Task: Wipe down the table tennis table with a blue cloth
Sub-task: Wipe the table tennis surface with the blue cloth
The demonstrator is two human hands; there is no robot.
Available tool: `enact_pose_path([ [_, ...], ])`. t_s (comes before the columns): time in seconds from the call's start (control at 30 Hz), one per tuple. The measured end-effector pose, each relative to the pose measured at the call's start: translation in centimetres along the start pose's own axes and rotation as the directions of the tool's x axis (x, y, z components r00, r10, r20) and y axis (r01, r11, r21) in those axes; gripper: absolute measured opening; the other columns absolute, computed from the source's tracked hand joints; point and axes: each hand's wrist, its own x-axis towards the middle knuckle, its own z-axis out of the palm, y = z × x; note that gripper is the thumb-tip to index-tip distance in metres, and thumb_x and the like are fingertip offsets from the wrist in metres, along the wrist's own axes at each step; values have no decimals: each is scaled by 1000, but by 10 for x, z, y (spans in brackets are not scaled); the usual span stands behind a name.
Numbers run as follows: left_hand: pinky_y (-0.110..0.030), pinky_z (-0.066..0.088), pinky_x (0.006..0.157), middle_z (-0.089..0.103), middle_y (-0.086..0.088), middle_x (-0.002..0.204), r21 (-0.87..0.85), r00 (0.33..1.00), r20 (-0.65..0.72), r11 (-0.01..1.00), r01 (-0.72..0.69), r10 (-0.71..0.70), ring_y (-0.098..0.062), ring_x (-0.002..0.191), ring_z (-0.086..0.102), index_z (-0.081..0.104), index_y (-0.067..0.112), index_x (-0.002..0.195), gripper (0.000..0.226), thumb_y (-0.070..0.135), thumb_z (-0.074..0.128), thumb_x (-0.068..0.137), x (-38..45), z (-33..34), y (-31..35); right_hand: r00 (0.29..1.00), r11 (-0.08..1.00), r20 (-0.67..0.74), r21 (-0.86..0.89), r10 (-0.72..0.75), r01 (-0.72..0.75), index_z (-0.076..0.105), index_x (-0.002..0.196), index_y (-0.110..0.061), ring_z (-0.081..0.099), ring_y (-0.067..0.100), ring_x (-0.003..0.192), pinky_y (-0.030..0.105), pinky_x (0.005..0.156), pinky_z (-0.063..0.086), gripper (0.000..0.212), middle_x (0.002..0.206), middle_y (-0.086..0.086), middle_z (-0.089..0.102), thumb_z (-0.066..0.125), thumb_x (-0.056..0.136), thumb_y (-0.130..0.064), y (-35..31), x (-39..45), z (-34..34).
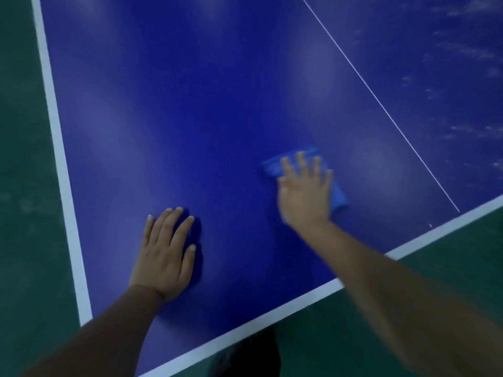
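The blue table tennis table [206,110] fills most of the view, with white edge lines and a thin white centre line [381,104]. A folded blue cloth [275,165] lies on it near the front edge. My right hand [306,190] presses flat on the cloth, fingers spread and straight; the hand is blurred. My left hand [166,251] rests flat on the bare tabletop to the left, fingers straight, holding nothing.
Green floor [24,186] lies beyond the table's left edge and below its front edge. Pale dusty smears [462,50] mark the tabletop right of the centre line. A dark shape [250,355] shows under the front edge.
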Motion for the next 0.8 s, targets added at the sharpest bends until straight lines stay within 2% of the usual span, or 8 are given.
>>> enact_pose_path([
  [0.1,-58,15,119,44,-18,147,7,998,45,999,-31,31,-37,139,36,53,3,138,55,33,34,96,1,0,-2,957,954,14,68,291,-291,31,154,-28,17,38,149,64,117,13,56,164,6,21,32,101,-43,107,8,-11],
  [0.2,-58,17,118,46,-19,145,32,997,70,999,-33,30,-39,138,38,55,3,136,55,33,34,96,2,-2,-1,864,852,81,148,496,-503,20,157,-32,3,34,152,62,119,4,61,167,2,8,18,99,-50,133,-1,-15],
  [0.27,-60,19,117,48,-20,144,48,997,73,999,-19,16,-41,136,40,56,1,135,56,33,34,95,3,-4,3,890,883,14,116,456,-455,25,156,-29,9,37,151,64,118,8,57,166,6,14,26,101,-45,94,-13,-13],
  [0.37,-62,21,115,49,-23,141,100,998,63,995,1,-7,-43,133,43,57,-1,132,58,34,33,93,4,-6,11,999,998,-22,45,33,-32,35,152,-27,22,39,148,62,116,13,55,161,8,28,30,100,-42,23,-47,-7],
  [0.43,-62,18,115,48,-25,141,115,998,30,992,47,-50,-44,133,41,56,-3,131,58,35,32,93,4,-4,20,985,985,39,26,-169,168,36,151,-30,18,33,150,57,118,11,55,162,4,28,24,100,-46,24,-59,-3],
  [0.5,-61,15,118,44,-25,142,76,993,-9,990,118,-118,-44,134,37,54,-3,131,57,35,32,94,6,0,39,991,993,68,22,-115,114,30,153,-32,14,31,151,56,119,9,55,163,2,23,20,101,-47,71,-54,-5],
  [0.67,-58,14,119,44,-21,142,-81,994,3,991,109,-110,-40,136,37,56,1,130,53,35,34,94,31,23,134,926,926,77,45,370,-374,22,157,-29,5,32,152,60,121,7,55,166,2,10,25,104,-43,214,-47,-20],
  [0.8,-55,14,119,45,-17,146,-81,997,61,996,45,-40,-35,140,34,56,5,133,53,35,33,96,55,41,189,938,937,37,40,345,-347,29,156,-26,12,35,151,59,120,9,54,165,5,18,27,104,-42,190,-66,-14],
])
